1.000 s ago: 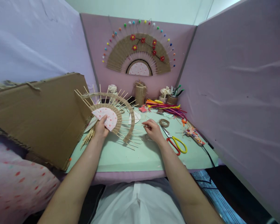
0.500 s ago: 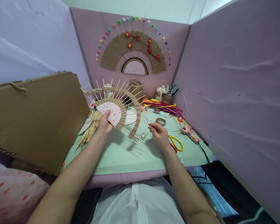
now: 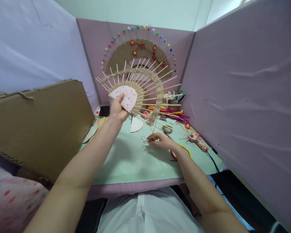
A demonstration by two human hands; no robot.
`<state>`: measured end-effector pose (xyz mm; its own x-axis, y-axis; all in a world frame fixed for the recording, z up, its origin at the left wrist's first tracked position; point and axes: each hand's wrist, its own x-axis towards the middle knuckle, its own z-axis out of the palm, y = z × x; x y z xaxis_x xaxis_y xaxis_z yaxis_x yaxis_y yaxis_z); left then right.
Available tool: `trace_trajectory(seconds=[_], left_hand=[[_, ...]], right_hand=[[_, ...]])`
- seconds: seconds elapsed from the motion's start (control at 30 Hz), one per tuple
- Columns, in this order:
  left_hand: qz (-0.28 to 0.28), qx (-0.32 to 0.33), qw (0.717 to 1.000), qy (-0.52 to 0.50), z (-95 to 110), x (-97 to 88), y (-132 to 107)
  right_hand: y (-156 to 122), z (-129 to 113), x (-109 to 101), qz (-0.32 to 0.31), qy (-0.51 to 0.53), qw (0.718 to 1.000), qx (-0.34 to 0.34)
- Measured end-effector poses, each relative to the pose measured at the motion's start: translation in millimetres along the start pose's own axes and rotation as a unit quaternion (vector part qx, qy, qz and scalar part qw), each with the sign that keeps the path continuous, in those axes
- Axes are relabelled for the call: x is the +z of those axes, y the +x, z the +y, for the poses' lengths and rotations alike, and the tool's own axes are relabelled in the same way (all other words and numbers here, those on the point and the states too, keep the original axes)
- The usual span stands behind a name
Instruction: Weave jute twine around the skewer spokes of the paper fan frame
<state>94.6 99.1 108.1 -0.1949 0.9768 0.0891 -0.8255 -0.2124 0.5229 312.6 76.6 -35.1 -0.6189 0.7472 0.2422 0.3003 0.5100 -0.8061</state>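
Observation:
My left hand (image 3: 119,108) grips a half-round fan (image 3: 157,87) by its pink-dotted white centre, thumb on the front face. Thin wooden sticks spread out from the fan, with a woven twine band near the centre and another farther out. Below the fan's lower right end, my right hand (image 3: 158,141) is low over the table, its fingers closed around thin twine (image 3: 145,139) that loops beside the fingertips. A strand seems to run up from there to the fan's outer band. Scissors (image 3: 186,149) with yellow and red handles lie partly behind my right wrist.
A twine roll (image 3: 167,129) and a white paper piece (image 3: 136,124) lie on the table. Farther right is a patterned glue gun (image 3: 198,141) with a cord. Coloured pipe cleaners (image 3: 172,112) lie behind. A cardboard sheet (image 3: 41,126) stands left; a finished fan (image 3: 121,53) hangs on the back panel.
My left hand has lifted the fan up and to the right, away from the table. My right hand has moved slightly left and down with the twine.

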Motion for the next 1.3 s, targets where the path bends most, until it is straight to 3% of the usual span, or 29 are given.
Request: trace_trajectory(seconds=[0.13,0.2,0.27,0.33,0.4,0.43,0.5,0.57,0.67,0.73,0.8,0.9,0.97,1.03,1.1,1.17,1.3], left_hand=[[-0.034,0.036,0.999,0.002,15.0,13.5,12.2],[-0.038,0.057,0.998,0.003,21.9,17.1,15.3],[-0.036,0.069,0.997,0.005,28.6,19.3,12.6],[-0.033,0.068,0.997,0.01,34.4,19.7,3.3],[-0.029,0.054,0.998,0.015,38.6,17.0,-10.0],[-0.027,0.045,0.999,0.015,39.9,14.0,-16.8],[-0.019,0.029,0.999,0.013,40.5,4.9,-27.9],[-0.008,0.017,1.0,0.011,38.5,-7.6,-33.6],[-0.007,0.008,1.0,0.004,32.6,-26.2,-33.0],[-0.006,0.005,1.0,0.005,29.1,-34.1,-30.2],[-0.003,0.002,1.0,0.007,27.9,-36.9,-28.2],[0.006,0.005,1.0,0.008,30.8,-34.7,-28.8],[0.014,0.012,1.0,0.009,34.4,-32.8,-30.8],[0.019,0.019,1.0,0.01,37.9,-32.5,-32.9],[0.024,0.027,0.999,0.01,40.7,-34.0,-35.0],[0.029,0.029,0.999,0.012,42.9,-36.4,-37.5],[0.044,0.027,0.998,0.018,47.5,-39.5,-43.9]], right_hand=[[9.4,19.7,-4.1,0.06,-0.042,0.997,0.021],[14.0,26.0,-12.6,0.124,-0.046,0.991,0.03],[18.1,31.8,-26.9,0.202,0.014,0.977,0.074],[21.1,39.0,-46.5,0.276,0.15,0.941,0.128],[22.0,47.9,-69.1,0.348,0.319,0.864,0.172],[21.4,52.4,-80.1,0.36,0.38,0.83,0.194],[18.1,60.1,-98.6,0.374,0.407,0.809,0.201],[13.2,63.7,-108.4,0.38,0.409,0.805,0.199],[7.2,59.2,-102.9,0.373,0.404,0.813,0.19],[5.5,50.3,-88.8,0.343,0.399,0.83,0.183],[5.1,38.3,-72.1,0.264,0.381,0.869,0.174],[4.8,18.9,-51.2,0.028,0.259,0.958,0.121],[3.8,8.2,-42.3,-0.109,0.162,0.977,0.085],[2.1,1.4,-36.3,-0.202,0.066,0.975,0.062],[0.2,-0.7,-32.1,-0.243,-0.011,0.968,0.063],[-1.6,0.9,-29.4,-0.24,-0.057,0.965,0.085],[-4.8,8.2,-31.0,-0.237,-0.06,0.964,0.104]])
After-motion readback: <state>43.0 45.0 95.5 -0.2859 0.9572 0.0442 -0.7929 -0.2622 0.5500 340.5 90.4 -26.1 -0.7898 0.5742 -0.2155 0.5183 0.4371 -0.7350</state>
